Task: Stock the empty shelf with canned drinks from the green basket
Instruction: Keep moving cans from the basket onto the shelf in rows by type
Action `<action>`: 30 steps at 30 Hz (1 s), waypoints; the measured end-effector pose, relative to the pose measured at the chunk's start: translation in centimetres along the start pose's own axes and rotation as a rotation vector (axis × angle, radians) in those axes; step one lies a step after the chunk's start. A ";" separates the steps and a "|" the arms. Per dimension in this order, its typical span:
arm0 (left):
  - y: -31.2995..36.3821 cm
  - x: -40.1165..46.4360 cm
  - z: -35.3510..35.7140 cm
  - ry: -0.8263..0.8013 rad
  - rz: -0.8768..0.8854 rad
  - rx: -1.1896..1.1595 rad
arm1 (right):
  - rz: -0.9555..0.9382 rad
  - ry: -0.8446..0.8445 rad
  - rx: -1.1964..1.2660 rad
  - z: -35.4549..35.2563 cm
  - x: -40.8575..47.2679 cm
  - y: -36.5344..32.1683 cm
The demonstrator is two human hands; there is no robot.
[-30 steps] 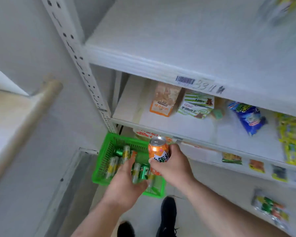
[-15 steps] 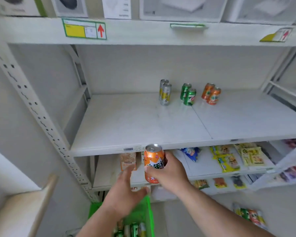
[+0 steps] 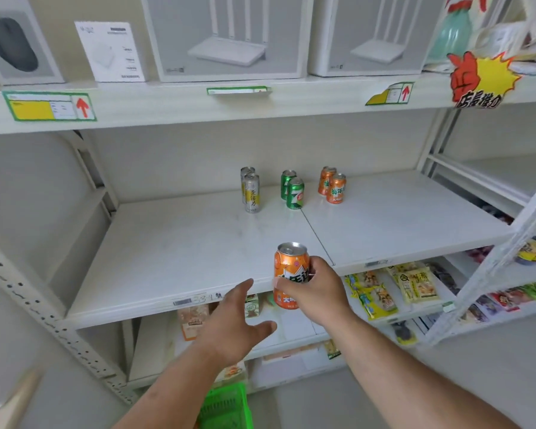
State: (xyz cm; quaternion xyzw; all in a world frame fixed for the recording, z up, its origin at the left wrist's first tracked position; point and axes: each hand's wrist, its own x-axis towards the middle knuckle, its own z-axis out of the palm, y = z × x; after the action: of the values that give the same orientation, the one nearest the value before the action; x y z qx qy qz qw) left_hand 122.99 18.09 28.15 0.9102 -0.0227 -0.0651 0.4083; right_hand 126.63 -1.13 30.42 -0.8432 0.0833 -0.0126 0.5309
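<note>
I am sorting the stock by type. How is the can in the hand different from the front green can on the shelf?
The held can is orange; the green can is green. The held can is gripped by the right hand at the shelf front edge; the green can stands at the back. Both are upright and look unopened.

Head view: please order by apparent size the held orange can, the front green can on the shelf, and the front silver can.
1. Held orange can, in the right hand; nearness enlarges it.
2. Front silver can, taller.
3. Front green can.
</note>
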 end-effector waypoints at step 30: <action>13.2 24.7 14.0 -0.019 -0.029 0.032 | 0.106 0.071 -0.036 -14.3 26.1 9.8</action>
State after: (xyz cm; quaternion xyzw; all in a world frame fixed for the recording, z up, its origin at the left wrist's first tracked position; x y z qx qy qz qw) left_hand 145.65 -3.36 26.31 0.9162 -0.0146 -0.0794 0.3926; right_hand 149.56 -22.04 26.10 -0.8460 0.1469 -0.0129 0.5124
